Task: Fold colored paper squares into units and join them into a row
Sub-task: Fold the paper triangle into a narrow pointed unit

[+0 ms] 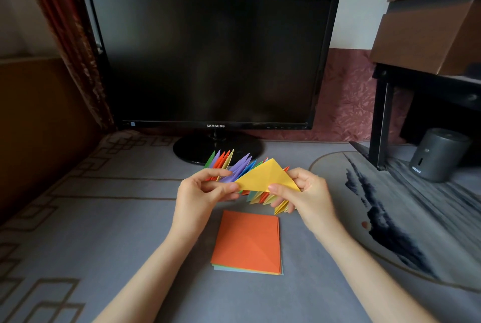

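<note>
Left hand (205,192) pinches the yellow triangle (268,177) at its left corner, thumb against fingertip. Right hand (304,195) pinches its right corner. Behind it runs the row (234,164) of coloured units, one end under the right fingers. Nearer, on the table (104,218), lies the paper stack (247,242), orange on top.

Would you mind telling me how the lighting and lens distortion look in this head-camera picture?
Head view: soft, even light, no hard shadows; the dark monitor shows faint reflections but no glare; wide-angle distortion bows the monitor's frame; the yellow paper, left hand and right hand look sharp.
</note>
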`<move>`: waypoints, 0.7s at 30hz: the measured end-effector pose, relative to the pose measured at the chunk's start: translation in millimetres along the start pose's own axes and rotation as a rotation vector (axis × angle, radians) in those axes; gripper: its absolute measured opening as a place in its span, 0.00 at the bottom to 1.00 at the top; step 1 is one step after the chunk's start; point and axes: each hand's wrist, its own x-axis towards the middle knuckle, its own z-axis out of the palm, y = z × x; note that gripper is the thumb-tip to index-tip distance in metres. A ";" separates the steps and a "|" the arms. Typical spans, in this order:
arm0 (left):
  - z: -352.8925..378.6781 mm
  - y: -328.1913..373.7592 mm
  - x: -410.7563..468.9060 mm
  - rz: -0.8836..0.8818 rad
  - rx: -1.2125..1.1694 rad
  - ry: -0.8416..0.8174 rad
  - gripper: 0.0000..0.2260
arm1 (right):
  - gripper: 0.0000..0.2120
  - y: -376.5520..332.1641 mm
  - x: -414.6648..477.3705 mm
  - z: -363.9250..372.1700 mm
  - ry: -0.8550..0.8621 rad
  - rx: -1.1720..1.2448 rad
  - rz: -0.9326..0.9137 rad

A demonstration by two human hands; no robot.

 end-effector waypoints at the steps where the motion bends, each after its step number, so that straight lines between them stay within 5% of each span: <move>1: -0.9 -0.4 0.8 0.005 -0.013 0.025 0.09 | 0.06 -0.8 0.0 -0.7 0.013 0.011 0.001; 5: -7.1 -2.1 3.9 0.000 -0.065 0.087 0.07 | 0.05 -4.6 0.0 -7.1 0.084 0.092 0.006; 12: 7.8 -8.5 -2.3 -0.082 0.092 -0.162 0.11 | 0.06 -3.7 -2.5 4.9 -0.010 0.118 0.042; 21: 10.8 -7.6 -2.8 -0.090 -0.009 -0.085 0.13 | 0.08 2.8 -5.6 21.6 -0.129 0.129 0.027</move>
